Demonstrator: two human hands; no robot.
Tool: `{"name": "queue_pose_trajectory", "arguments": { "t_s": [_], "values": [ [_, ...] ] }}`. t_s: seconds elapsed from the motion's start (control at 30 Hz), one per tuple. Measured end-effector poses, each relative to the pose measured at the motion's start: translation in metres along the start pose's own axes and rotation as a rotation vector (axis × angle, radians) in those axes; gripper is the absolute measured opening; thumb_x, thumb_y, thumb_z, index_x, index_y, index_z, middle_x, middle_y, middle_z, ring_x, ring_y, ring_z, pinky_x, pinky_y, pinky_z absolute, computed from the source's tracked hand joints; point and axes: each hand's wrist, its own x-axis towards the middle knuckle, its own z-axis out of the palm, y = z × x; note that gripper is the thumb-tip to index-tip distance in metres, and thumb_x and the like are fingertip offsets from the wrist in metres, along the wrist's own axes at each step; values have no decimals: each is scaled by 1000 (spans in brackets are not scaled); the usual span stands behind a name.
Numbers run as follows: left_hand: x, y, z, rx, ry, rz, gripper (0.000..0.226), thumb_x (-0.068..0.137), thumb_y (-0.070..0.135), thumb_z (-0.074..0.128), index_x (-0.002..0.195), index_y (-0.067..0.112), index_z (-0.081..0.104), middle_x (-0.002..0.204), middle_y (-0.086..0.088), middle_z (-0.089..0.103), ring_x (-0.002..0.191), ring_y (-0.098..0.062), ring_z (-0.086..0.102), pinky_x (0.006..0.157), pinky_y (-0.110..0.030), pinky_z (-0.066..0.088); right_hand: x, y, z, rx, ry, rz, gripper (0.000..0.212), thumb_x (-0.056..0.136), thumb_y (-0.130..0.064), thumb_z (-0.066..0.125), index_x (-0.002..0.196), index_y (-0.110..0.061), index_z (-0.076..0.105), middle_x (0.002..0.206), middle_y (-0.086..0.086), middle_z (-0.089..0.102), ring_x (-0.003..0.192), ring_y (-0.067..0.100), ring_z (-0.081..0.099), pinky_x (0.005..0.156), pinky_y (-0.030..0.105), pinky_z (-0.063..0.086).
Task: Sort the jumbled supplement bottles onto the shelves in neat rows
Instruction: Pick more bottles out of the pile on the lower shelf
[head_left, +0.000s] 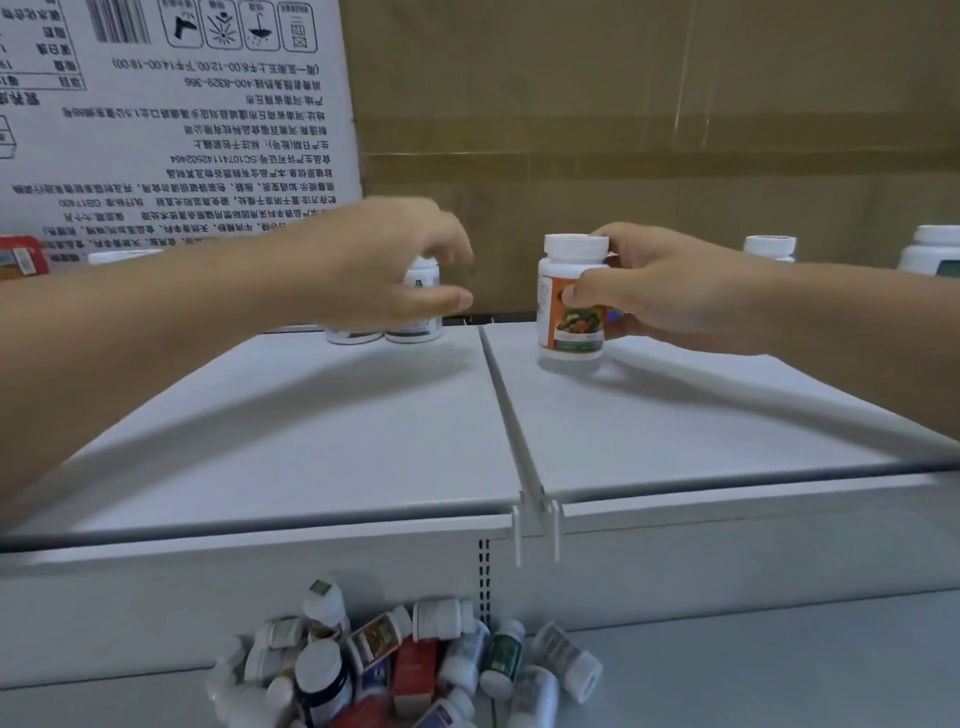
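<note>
White plastic with an orange picture on it: that is the orange-label bottle (571, 306) in the head view. The right hand (680, 291) holds it upright, with its fingers (592, 292) wrapped round the side, low over the right part of the top shelf (701, 431). Whether its bottom touches the shelf yet cannot be told. The left hand (384, 265) is over the two black-label bottles (415, 317), which stand side by side at the back of the left part, across the divider (501, 400). Its fingers (447, 301) are blurry, so it cannot be told if they grip or hang loose.

The step looks like setting bottles down at the back to start rows. Next, the orange one likely needs to stand flat near the back, then be let go. Every bottle has its cap on, so nothing inside shows. The pile of bottles (405, 670) on the lower shelf (779, 654) is jumbled, so most of the job is left.
</note>
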Motion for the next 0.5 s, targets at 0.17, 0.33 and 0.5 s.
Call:
{"name": "queue_pose_trajectory", "arguments": {
  "t_s": [0.17, 0.33, 0.5],
  "values": [
    [3, 45, 17, -107, -298, -45, 45, 96, 53, 44, 132, 27, 52, 131, 8, 54, 118, -11, 50, 96, -24, 38, -9, 17, -26, -9, 24, 39, 42, 91, -12, 62, 130, -13, 46, 125, 5, 61, 109, 19, 65, 97, 38, 52],
    [11, 63, 37, -265, -400, -127, 57, 94, 62, 34, 143, 32, 39, 147, 10, 40, 133, -12, 40, 113, -33, 30, -9, 32, -48, -32, 52, 62, 38, 92, -11, 61, 127, -16, 48, 122, 1, 63, 109, 15, 64, 95, 33, 52],
    [3, 63, 47, -337, -414, -126, 56, 93, 64, 32, 142, 36, 36, 147, 14, 36, 133, -9, 37, 114, -33, 27, -3, 43, -61, -7, 106, 59, 38, 91, -9, 62, 127, -13, 50, 122, 6, 64, 106, 19, 67, 95, 39, 53]
  ]
}}
